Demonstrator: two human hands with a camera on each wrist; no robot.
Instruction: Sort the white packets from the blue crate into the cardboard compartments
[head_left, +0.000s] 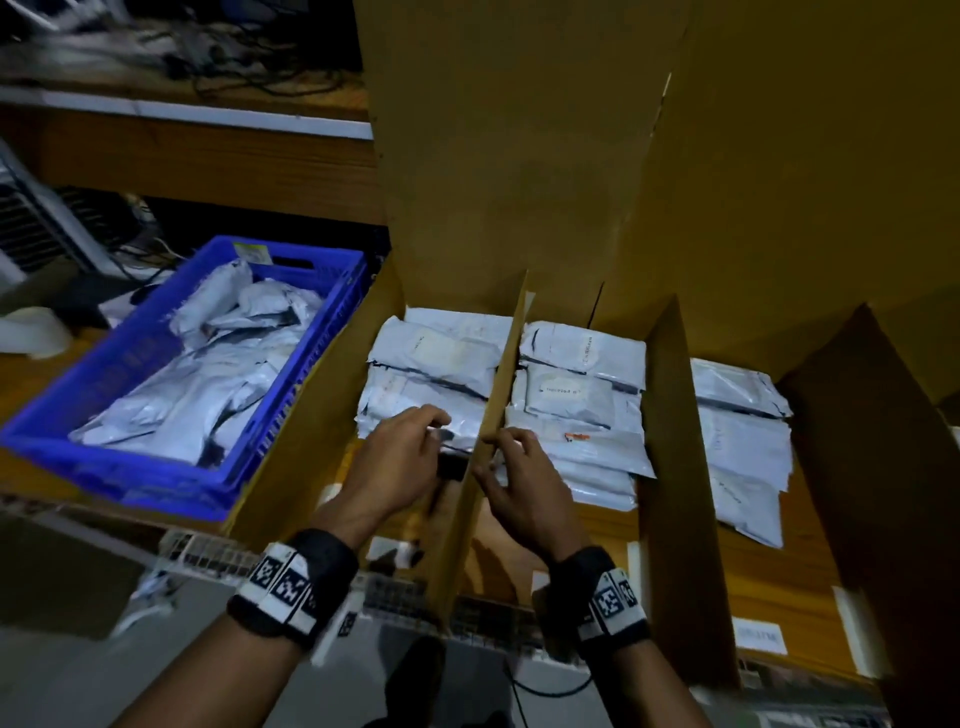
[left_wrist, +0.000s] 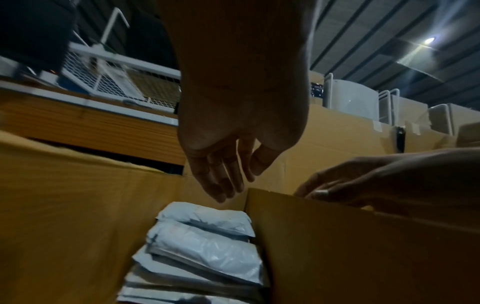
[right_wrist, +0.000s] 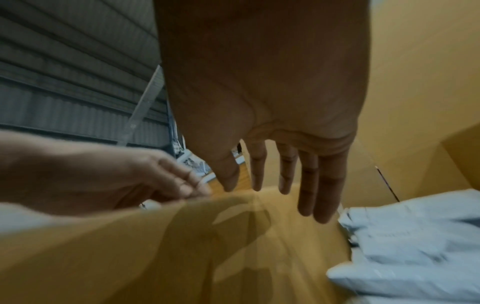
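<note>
1. The cardboard compartments (head_left: 519, 182) fill my head view from 12 round to 4 o'clock. I see a tall back wall with three open bays in front of it.
2. The blue crate (head_left: 119, 473) sits at 9 o'clock, just beside the left bay's outer wall.
3. Loose white packets (head_left: 208, 374) lie jumbled in the crate, covering most of its floor.
4. Sorted packets lie flat in overlapping rows. There is a left stack (head_left: 431, 358) in the left bay, a middle stack (head_left: 576, 405) at 3 o'clock of it, and a right stack (head_left: 737, 431) further along at 3 o'clock.
5. The divider (head_left: 498, 395) stands upright between the left and middle bays and runs from 12 to 6 o'clock.
6. My left hand (head_left: 400, 462) hovers over the near end of the left stack. On the left wrist view the fingers hang loose and nearly straight, with the thumb apart and nothing in the grasp that I can see.
7. My right hand (head_left: 524, 483) is on the middle-bay side of the divider. The fingers are straight and spread, their tips rest at the divider's top edge, and they hold nothing.
8. A left wristband (head_left: 291, 587) and a right wristband (head_left: 602, 597), both black with printed markers, sit at 6 o'clock of the hands.
</note>
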